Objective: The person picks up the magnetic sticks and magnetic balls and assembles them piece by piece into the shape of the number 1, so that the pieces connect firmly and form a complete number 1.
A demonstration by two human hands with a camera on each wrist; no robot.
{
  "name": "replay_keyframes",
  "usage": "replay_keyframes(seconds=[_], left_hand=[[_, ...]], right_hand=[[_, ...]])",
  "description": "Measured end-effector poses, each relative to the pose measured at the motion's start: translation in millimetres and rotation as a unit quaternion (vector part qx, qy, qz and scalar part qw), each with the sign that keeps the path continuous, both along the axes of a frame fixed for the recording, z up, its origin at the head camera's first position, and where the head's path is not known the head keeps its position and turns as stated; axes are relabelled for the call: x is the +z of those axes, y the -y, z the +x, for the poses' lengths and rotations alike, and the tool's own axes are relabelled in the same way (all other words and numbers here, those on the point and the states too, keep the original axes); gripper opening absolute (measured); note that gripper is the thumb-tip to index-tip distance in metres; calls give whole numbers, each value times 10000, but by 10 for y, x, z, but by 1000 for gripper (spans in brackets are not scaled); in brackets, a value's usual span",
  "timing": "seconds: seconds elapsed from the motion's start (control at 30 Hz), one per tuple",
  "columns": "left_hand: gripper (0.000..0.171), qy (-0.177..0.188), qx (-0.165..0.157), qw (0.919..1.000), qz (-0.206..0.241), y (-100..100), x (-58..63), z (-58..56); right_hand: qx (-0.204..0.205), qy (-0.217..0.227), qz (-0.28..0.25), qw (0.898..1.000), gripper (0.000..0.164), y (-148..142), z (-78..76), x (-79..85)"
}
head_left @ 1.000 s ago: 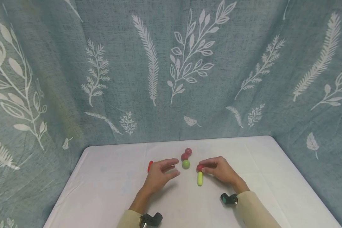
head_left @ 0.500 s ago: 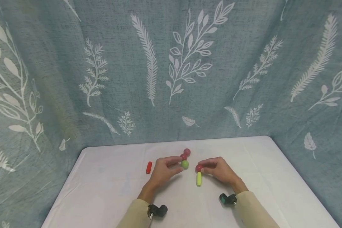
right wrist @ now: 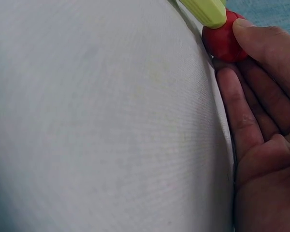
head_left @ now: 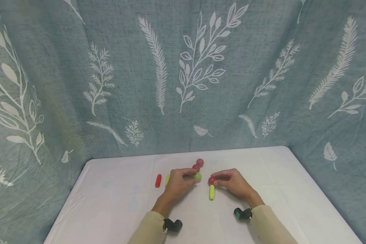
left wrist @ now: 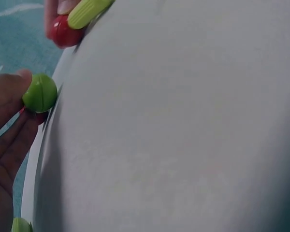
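My left hand [head_left: 178, 184] pinches a glossy green ball [head_left: 197, 176] between thumb and fingers. In the left wrist view a seam line runs down the green ball [left wrist: 41, 93], and the thumb presses its side. My right hand [head_left: 235, 183] holds a red ball [head_left: 211, 180] by thumb and fingertips. A ridged yellow-green stick [head_left: 211, 192] meets that ball's near side and points toward the person. The right wrist view shows the stick's end [right wrist: 210, 12] against the red ball [right wrist: 224, 42]. Just beyond the green ball sit a red ball [head_left: 196, 167] and a pinkish-red ball [head_left: 200, 162].
Left of the left hand lie a red stick [head_left: 158, 180] and a yellow-green stick [head_left: 167, 179], the latter partly covered by the hand. A white cloth covers the table [head_left: 109, 203]. Behind it hangs a blue-green leaf-print curtain [head_left: 125, 84].
My left hand has moved right to the green ball and taken hold of it, uncovering the red stick and part of the yellow-green stick. The right hand keeps its hold on the red ball.
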State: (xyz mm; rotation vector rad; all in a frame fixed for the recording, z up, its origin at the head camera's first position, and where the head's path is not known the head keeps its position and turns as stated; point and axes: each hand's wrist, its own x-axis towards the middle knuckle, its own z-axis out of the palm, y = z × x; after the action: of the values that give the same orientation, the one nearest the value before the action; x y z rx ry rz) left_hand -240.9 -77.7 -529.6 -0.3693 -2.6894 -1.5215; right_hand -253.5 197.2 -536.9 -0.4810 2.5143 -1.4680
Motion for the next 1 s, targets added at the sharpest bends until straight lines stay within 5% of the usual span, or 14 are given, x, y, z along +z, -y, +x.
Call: replay_keyframes(seconds=[0.53, 0.77, 1.0], left_hand=[[33, -216, 65, 9974, -691, -143, -27, 22], [31, -14, 9, 9992, -390, -64, 78, 142], [29, -108, -387, 9992, -38, 65, 211, 283]], right_hand=[[-16, 25, 63, 10000, 28, -7, -4, 3], [-62, 133, 58, 9999, 28, -5, -8, 3], [-122, 94, 86, 9998, 27, 3, -17, 9]])
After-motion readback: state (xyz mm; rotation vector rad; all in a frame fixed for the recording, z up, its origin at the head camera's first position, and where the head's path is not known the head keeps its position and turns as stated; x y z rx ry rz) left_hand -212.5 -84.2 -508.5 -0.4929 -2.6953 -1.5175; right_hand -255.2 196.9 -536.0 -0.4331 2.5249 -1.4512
